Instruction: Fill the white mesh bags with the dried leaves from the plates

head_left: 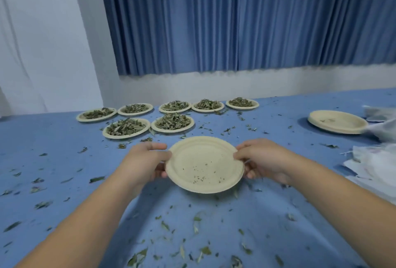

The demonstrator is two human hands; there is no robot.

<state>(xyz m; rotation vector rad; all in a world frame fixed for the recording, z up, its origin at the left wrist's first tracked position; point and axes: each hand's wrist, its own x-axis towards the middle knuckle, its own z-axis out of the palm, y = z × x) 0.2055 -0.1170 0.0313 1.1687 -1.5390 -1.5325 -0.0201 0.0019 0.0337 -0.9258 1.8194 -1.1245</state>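
A person's left hand [147,161] and right hand [260,160] pinch opposite rims of an emptied plate [204,163] above the blue table [64,139], probably to set it aside, while seven leaf-filled plates [126,127] wait beyond.

blue-clothed table [53,139] | seven leaf-filled plates [125,137] far side | near-empty plate [337,122] right | white bags [372,167] right edge | loose leaves [165,226] scattered

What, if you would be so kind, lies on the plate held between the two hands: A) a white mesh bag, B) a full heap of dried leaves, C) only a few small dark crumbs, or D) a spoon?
C: the plate, gripped at its rim by the left hand and the right hand, shows a bare surface with only scattered dark specks.
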